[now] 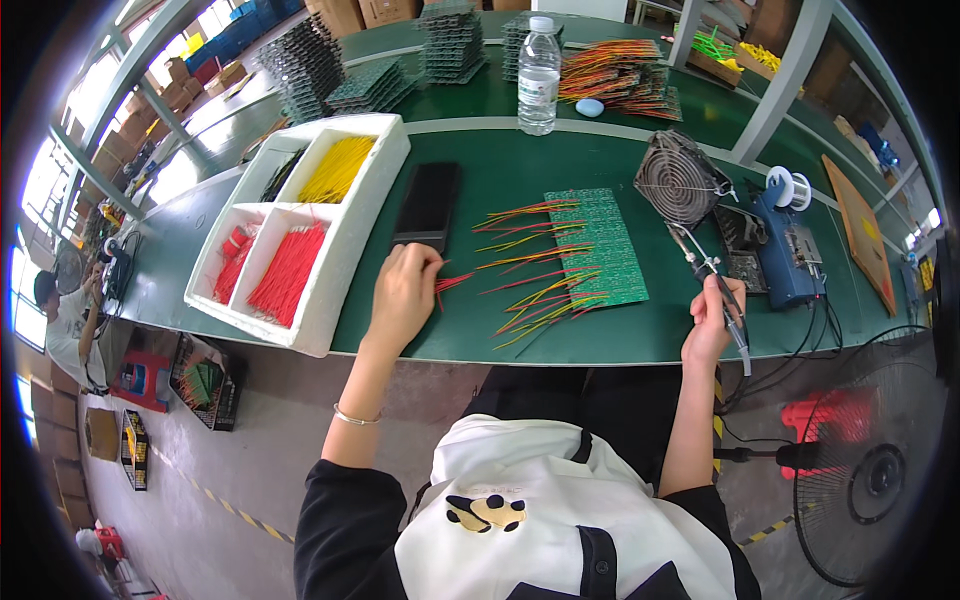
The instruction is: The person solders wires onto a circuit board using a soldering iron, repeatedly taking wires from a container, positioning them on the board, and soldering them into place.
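Observation:
My left hand (406,288) is closed with its fingers bent down over a few short red wires (455,282), whose ends stick out to the right of the fingertips. A black phone-like slab (429,195) lies just beyond that hand. In my right hand (714,318) is a soldering iron (700,260) with its tip toward the small round-grilled fan (682,180). Between the hands lies a green circuit board panel (612,250). Red and yellow wires (535,265) jut from its left side in several pairs.
To the left, a white foam box (335,290) holds red, yellow and black wires in compartments. A blue soldering station (788,250) with a solder spool (788,188) stands right. Behind are a water bottle (538,80) and stacked boards (452,45). A person (75,320) works far left.

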A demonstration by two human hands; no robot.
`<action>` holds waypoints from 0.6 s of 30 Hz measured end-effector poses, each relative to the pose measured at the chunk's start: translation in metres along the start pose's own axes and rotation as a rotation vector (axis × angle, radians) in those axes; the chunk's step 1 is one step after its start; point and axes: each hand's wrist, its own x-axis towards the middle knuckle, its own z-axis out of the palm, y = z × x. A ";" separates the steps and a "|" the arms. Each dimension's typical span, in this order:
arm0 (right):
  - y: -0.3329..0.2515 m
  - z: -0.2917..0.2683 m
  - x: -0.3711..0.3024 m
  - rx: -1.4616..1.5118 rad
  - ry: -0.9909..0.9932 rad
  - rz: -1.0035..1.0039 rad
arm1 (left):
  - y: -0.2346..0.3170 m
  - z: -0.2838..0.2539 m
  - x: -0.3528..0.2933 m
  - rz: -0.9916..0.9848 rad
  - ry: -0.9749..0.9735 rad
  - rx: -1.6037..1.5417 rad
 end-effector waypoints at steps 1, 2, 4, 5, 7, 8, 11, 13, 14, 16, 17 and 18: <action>0.000 0.000 0.000 0.007 0.001 0.010 | 0.000 -0.001 -0.001 -0.077 0.001 -0.053; -0.002 0.000 0.000 0.008 -0.013 0.014 | 0.001 -0.002 -0.002 -0.153 0.001 -0.106; -0.003 0.001 -0.001 0.009 -0.024 0.028 | 0.003 -0.003 -0.002 -0.206 0.010 -0.094; -0.008 0.005 -0.001 -0.023 -0.014 0.041 | 0.004 -0.003 -0.001 -0.218 0.033 -0.111; -0.006 0.003 0.000 -0.001 -0.029 0.089 | 0.003 -0.001 0.002 -0.187 0.083 -0.123; -0.006 0.000 0.001 0.014 -0.041 0.123 | 0.004 -0.002 0.003 -0.177 0.085 -0.125; -0.005 0.001 0.001 -0.001 -0.052 0.175 | 0.006 0.001 0.012 -0.009 0.107 -0.052; -0.008 0.004 -0.002 -0.020 -0.026 0.187 | 0.009 0.003 0.021 -0.050 0.057 -0.154; -0.009 0.003 -0.001 -0.021 -0.011 0.182 | 0.016 0.003 0.029 -0.075 0.026 -0.208; -0.009 -0.001 0.000 -0.015 -0.065 0.207 | 0.032 0.006 0.064 -0.019 -0.099 -0.144; -0.006 -0.004 0.001 -0.014 -0.078 0.207 | 0.037 0.019 0.083 0.059 -0.117 -0.132; -0.006 -0.005 0.004 -0.021 -0.074 0.214 | 0.039 0.031 0.100 0.131 -0.135 -0.114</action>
